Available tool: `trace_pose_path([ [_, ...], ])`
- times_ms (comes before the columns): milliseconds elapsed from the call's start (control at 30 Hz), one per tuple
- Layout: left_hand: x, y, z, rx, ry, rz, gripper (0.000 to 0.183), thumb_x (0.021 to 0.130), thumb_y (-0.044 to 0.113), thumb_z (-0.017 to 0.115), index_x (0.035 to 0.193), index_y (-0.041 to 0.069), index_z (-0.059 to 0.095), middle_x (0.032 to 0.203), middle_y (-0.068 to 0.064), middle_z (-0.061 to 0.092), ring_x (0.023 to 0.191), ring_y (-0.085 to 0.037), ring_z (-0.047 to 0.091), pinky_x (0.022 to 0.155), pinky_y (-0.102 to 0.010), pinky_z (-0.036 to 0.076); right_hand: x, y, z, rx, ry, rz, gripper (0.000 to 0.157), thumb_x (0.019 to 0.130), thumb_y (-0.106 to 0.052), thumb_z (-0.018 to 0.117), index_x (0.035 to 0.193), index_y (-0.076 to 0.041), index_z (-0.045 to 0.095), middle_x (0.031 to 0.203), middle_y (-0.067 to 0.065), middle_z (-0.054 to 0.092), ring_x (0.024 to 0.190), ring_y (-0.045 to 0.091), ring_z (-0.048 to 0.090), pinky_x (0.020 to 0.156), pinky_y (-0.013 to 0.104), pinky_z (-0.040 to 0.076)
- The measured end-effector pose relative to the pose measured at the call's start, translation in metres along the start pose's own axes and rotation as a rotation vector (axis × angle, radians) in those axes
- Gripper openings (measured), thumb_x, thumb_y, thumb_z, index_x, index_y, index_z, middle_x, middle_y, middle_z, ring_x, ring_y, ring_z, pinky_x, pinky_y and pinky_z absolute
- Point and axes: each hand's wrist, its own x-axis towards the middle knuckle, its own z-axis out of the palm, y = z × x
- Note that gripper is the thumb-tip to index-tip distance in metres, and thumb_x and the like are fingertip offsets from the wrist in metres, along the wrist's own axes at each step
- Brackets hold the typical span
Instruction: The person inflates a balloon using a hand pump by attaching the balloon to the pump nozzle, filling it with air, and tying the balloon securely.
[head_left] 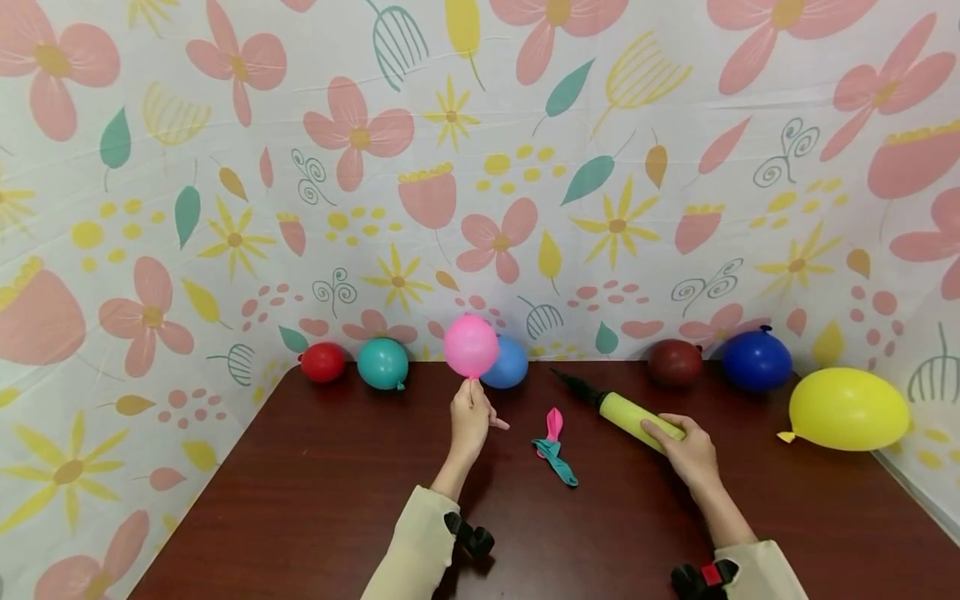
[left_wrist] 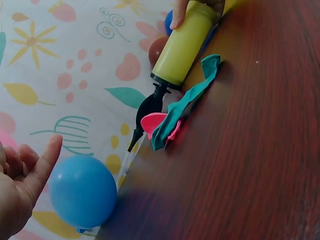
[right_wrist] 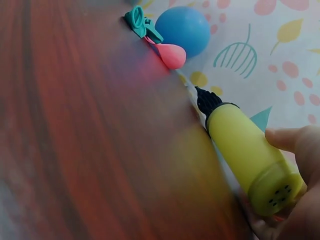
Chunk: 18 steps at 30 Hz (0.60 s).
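Starts at far left with the red balloon (head_left: 322,362) and the round teal balloon (head_left: 383,363), set along the table's (head_left: 300,492) back edge, probably to leave working room. Next, pinches the inflated pink balloon (head_left: 471,343) by its neck in the left hand (head_left: 469,419), likely to trap air; sits directly above the fingertips, overlapping the light blue balloon (head_left: 510,365) in view. Cannot tell if knotted, being covered there. Then passes the limp pink balloon (head_left: 554,423) and limp teal balloon (head_left: 557,465), crossed between both hands, and grips the yellow-green pump (head_left: 632,418) near its rear with the right hand (head_left: 693,454), likely leaving the nozzle (head_left: 577,387) unobstructed.
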Motion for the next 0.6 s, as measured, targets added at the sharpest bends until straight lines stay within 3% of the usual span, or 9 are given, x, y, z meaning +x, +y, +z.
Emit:
trace_pose_path([
  [133, -0.002, 0.003, 0.001, 0.009, -0.01, -0.008, 0.035, 0.106, 0.008, 0.029, 0.074, 0.003, 0.042, 0.055, -0.004, 0.042, 0.043, -0.013, 0.047, 0.053, -0.039, 0.058, -0.001, -0.001, 0.002, 0.076, 0.042, 0.016, 0.067, 0.094, -0.048, 0.058, 0.139, 0.001, 0.046, 0.144, 0.027, 0.044, 0.128, 0.039, 0.044, 0.097, 0.041, 0.039],
  [233, -0.002, 0.002, 0.002, 0.011, -0.024, -0.006, 0.035, 0.106, 0.008, 0.029, 0.074, 0.006, 0.043, 0.055, -0.005, 0.042, 0.043, -0.014, 0.047, 0.053, -0.038, 0.058, -0.003, -0.005, 0.004, 0.107, 0.15, -0.004, 0.059, 0.096, -0.042, 0.058, 0.136, 0.0, 0.049, 0.139, 0.025, 0.05, 0.128, 0.037, 0.045, 0.101, 0.044, 0.037],
  [300, 0.0, -0.002, 0.004, 0.008, -0.033, 0.002, 0.035, 0.106, 0.008, 0.028, 0.074, 0.005, 0.042, 0.054, -0.005, 0.042, 0.043, -0.014, 0.047, 0.052, -0.038, 0.058, -0.006, -0.015, 0.007, 0.125, 0.235, -0.042, 0.051, 0.096, -0.038, 0.06, 0.132, -0.002, 0.054, 0.134, 0.023, 0.055, 0.123, 0.033, 0.05, 0.098, 0.037, 0.038],
  [367, 0.002, -0.007, 0.005, 0.001, -0.046, 0.01, 0.036, 0.107, 0.009, 0.027, 0.075, 0.004, 0.042, 0.055, -0.005, 0.041, 0.043, -0.014, 0.046, 0.052, -0.036, 0.058, -0.011, -0.03, 0.014, 0.141, 0.287, -0.094, 0.043, 0.095, -0.033, 0.062, 0.126, -0.004, 0.06, 0.128, 0.02, 0.061, 0.112, 0.018, 0.057, 0.091, 0.024, 0.04],
  [500, 0.003, -0.011, 0.012, -0.059, -0.094, 0.021, 0.038, 0.108, 0.012, 0.027, 0.076, -0.003, 0.041, 0.056, -0.006, 0.04, 0.044, -0.013, 0.046, 0.052, -0.034, 0.058, -0.028, -0.068, 0.037, 0.221, 0.231, -0.237, 0.029, 0.094, -0.024, 0.065, 0.115, -0.005, 0.067, 0.115, 0.017, 0.068, 0.089, -0.011, 0.056, 0.077, 0.006, 0.041],
  [600, 0.0, -0.006, 0.018, -0.084, -0.109, 0.055, 0.04, 0.108, 0.013, 0.028, 0.076, -0.007, 0.042, 0.058, -0.014, 0.046, 0.046, -0.011, 0.051, 0.056, -0.033, 0.059, -0.042, -0.094, 0.057, 0.296, 0.109, -0.314, 0.022, 0.094, -0.022, 0.065, 0.107, -0.004, 0.069, 0.099, 0.013, 0.07, 0.075, -0.01, 0.055, 0.069, 0.011, 0.047],
])
